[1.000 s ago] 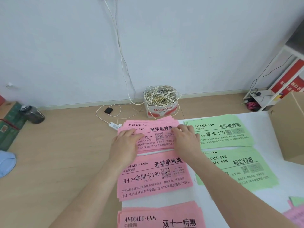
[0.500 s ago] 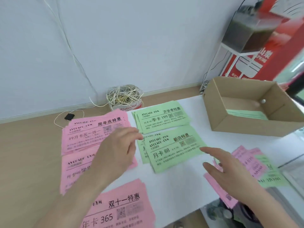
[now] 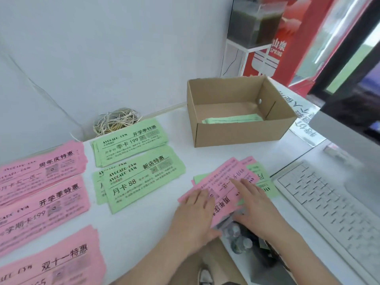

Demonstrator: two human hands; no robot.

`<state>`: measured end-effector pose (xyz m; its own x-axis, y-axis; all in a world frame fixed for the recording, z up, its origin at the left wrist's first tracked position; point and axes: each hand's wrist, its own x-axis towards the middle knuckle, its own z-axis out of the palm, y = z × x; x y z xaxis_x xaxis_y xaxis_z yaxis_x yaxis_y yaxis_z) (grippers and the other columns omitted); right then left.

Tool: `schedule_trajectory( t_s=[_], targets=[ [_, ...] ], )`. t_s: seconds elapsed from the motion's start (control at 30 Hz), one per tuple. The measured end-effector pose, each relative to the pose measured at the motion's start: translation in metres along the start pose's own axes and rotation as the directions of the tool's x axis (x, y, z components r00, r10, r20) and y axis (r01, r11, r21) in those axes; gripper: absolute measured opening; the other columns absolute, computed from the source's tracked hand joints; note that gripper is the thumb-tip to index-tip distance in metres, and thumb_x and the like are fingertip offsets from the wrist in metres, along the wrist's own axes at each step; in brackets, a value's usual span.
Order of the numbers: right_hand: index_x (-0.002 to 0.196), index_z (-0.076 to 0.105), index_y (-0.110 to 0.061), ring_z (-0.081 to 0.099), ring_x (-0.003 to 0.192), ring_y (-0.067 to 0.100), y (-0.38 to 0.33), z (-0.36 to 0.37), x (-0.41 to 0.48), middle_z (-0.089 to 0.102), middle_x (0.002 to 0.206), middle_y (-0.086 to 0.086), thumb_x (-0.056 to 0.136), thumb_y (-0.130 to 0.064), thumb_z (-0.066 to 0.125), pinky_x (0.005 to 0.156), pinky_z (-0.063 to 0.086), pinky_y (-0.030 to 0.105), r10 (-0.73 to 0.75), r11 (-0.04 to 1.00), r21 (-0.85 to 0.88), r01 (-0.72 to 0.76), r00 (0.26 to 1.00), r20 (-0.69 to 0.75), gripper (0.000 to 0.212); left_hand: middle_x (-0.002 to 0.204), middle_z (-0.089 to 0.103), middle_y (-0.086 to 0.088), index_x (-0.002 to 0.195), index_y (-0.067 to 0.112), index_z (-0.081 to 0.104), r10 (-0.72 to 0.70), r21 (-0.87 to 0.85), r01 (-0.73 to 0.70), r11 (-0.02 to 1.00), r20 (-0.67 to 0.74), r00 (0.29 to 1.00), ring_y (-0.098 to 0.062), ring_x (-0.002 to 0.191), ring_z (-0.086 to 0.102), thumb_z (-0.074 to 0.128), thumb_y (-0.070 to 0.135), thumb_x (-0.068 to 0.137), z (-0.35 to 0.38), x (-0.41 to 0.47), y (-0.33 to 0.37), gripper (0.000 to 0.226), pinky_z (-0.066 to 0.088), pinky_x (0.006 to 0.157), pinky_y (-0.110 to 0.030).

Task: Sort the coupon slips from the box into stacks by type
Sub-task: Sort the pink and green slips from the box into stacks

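A mixed pile of pink and green coupon slips point(image 3: 230, 177) lies at the white table's front edge, right of centre and partly overhanging it. My left hand point(image 3: 195, 212) rests flat on the left end of the top pink slip. My right hand point(image 3: 254, 204) lies on the pile with straight fingers, its thumb at the slip's near edge. The open cardboard box point(image 3: 236, 134) stands behind, with a few green slips point(image 3: 232, 119) on its floor. Sorted stacks lie to the left: three pink ones point(image 3: 41, 169) point(image 3: 43, 208) point(image 3: 53, 262) and two green ones point(image 3: 131, 140) point(image 3: 141, 177).
A white keyboard point(image 3: 329, 206) and a monitor point(image 3: 349, 132) sit at the right. A coil of cable point(image 3: 115, 122) lies beyond the table's far edge. Bottles point(image 3: 236, 237) show below the front edge. A red cooler point(image 3: 273, 52) stands behind the box.
My view swung right from the pink stacks. Both hands left the far pink stack and moved across to the mixed pile at the right front, where they now lie on it.
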<state>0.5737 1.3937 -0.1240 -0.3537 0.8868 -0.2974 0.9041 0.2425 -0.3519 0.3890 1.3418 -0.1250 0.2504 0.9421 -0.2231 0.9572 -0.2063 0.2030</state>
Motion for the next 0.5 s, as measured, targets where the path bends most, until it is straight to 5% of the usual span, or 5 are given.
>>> schedule_trajectory(
  t_s=[0.1,0.17,0.33,0.43,0.5],
  targets=[
    [0.150,0.023,-0.034,0.020,0.143,0.013,0.008,-0.004,0.002,0.023,0.157,-0.008,0.082,-0.031,0.067,0.113,0.020,0.023,-0.016,0.994,0.102,0.025,0.997,-0.081,0.081,0.149,0.032,-0.018,0.137,0.009,0.039,-0.035,0.011,0.035,0.999,0.000,0.999,-0.034,0.137,0.031,0.047,0.045,0.086,0.004,0.003,0.008,0.063,0.029,0.112,-0.043],
    [0.148,0.031,-0.031,0.027,0.139,0.011,0.009,-0.006,0.001,0.030,0.153,-0.009,0.085,-0.029,0.067,0.105,0.021,0.014,0.002,0.987,0.159,0.019,0.991,-0.134,0.073,0.122,0.059,-0.015,0.110,0.010,0.061,-0.007,-0.016,0.006,1.000,-0.068,0.998,-0.032,0.112,0.058,0.042,0.038,0.080,0.000,0.005,0.009,0.045,0.051,0.090,-0.037],
    [0.117,0.061,-0.024,0.058,0.100,0.012,0.010,-0.014,-0.010,0.062,0.112,-0.008,0.088,-0.016,0.063,0.091,0.047,0.032,0.235,0.895,0.444,-0.053,0.900,-0.367,0.030,0.095,0.065,0.003,0.094,0.021,0.057,-0.138,-0.256,0.086,0.963,-0.193,0.971,-0.023,0.089,0.058,0.044,0.027,0.095,-0.014,0.008,-0.001,0.015,0.039,0.072,-0.032],
    [0.099,0.066,-0.024,0.068,0.082,0.011,-0.003,-0.017,-0.018,0.072,0.086,-0.007,0.092,-0.019,0.060,0.081,0.055,0.043,0.379,0.595,0.788,-0.157,0.920,-0.104,0.010,0.082,0.069,0.007,0.082,0.021,0.059,-0.385,-0.555,0.228,0.800,-0.184,0.904,-0.017,0.078,0.061,0.056,0.023,0.091,-0.015,0.006,-0.010,0.010,0.042,0.067,-0.029],
    [0.106,0.064,-0.021,0.070,0.078,0.010,-0.016,-0.016,-0.017,0.074,0.087,-0.005,0.094,-0.025,0.058,0.070,0.058,0.033,0.330,0.484,0.853,-0.197,0.943,0.030,0.014,0.070,0.066,0.010,0.073,0.019,0.053,-0.467,-0.674,0.246,0.697,-0.165,0.868,-0.007,0.064,0.056,0.060,0.020,0.089,-0.014,0.005,-0.013,0.018,0.040,0.056,-0.022]
  ],
)
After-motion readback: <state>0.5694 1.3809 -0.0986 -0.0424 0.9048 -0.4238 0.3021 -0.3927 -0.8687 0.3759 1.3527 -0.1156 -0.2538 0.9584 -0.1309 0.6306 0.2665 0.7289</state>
